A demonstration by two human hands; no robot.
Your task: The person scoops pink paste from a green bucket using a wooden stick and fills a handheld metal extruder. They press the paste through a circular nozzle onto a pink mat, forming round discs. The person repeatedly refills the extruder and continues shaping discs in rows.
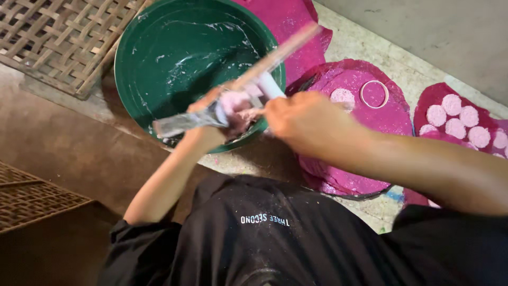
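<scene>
My left hand [207, 132] grips a flat metal blade [182, 123] smeared with pale pink paste, over the near rim of a large green basin [174, 53]. My right hand [301, 119] holds a lump of pink paste [238, 106] against the blade and a white tube-like piece [269, 85]. A long wooden stick [278, 53] rises from between the hands toward the upper right, blurred. The basin's inside is streaked with white residue.
Magenta round sheets [365, 114] lie on the floor to the right; one carries a pink disc [343, 96] and a ring mould [374, 94], another carries several pink discs [457, 119]. Woven bamboo trays [58, 37] sit at upper left and lower left.
</scene>
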